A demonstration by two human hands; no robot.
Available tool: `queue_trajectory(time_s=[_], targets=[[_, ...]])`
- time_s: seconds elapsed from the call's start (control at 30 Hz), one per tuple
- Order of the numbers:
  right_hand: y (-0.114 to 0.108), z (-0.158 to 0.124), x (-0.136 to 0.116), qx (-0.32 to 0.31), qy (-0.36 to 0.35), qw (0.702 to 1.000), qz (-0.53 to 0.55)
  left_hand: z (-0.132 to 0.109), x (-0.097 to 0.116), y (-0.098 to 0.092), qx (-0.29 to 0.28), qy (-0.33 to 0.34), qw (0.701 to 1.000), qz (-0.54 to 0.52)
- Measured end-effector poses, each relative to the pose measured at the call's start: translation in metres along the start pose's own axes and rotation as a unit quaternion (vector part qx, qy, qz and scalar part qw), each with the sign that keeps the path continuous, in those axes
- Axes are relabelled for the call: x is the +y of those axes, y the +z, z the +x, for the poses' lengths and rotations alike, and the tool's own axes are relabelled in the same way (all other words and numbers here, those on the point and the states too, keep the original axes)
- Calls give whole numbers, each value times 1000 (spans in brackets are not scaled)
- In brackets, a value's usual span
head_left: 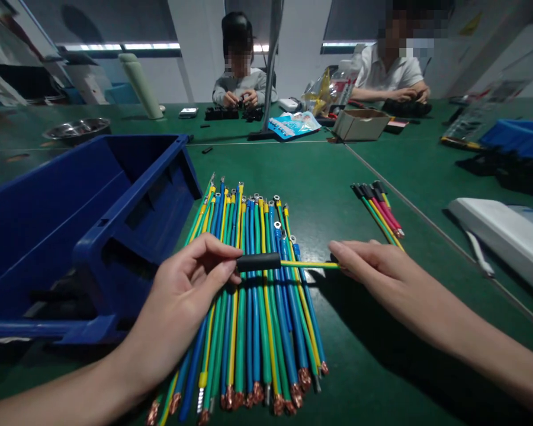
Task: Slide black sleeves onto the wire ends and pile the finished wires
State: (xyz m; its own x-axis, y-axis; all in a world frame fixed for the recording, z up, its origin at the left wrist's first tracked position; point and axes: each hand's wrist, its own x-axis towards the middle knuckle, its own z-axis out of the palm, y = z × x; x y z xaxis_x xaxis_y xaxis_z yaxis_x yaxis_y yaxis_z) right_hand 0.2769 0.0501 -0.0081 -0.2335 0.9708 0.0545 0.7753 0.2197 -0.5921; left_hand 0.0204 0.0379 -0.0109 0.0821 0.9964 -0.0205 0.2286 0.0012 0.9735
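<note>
My left hand [190, 284] pinches the left end of a black sleeve [260, 261] between thumb and fingers. From the sleeve's right end runs a thin green-and-yellow wire [311, 265], which my right hand [373, 266] grips with thumb and fingertips. Held level, sleeve and wire cross just above a row of cut cables [253, 331] in blue, green and yellow. Ring lugs or crimped ends show at the cables' far side, and mostly bare copper strands at the near side. What lies inside the sleeve is hidden.
A blue plastic bin [151, 201] stands at left. Red and green-yellow wires with black ends [379, 210] lie at right, near a white device [501, 239]. Farther back are a small cardboard box [361, 124], a blue packet [295, 125], a metal pole [273, 65] and two people working.
</note>
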Motion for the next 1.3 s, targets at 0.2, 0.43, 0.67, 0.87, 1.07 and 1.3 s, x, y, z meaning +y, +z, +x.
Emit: queue_trajectory(time_s=[0.2,0.43,0.67,0.87,1.07,1.3], targets=[[-5,1,7,70,43,995,51,2,-1,2,-10,14,999,34],[-6,2,11,68,62,993,70,-2,1,1,-23,24,997,63],[-8,4,10,15,37,997,67,-3,1,5,-40,45,994,90],[11,-10,0,128,-36,988,-83,-3,4,2,-26,23,997,70],[23,-22,-18,140,-269,931,-202,-12,3,2,-49,94,992,72],[23,-31,-14,85,-335,916,-203,-16,4,6,-97,180,966,158]])
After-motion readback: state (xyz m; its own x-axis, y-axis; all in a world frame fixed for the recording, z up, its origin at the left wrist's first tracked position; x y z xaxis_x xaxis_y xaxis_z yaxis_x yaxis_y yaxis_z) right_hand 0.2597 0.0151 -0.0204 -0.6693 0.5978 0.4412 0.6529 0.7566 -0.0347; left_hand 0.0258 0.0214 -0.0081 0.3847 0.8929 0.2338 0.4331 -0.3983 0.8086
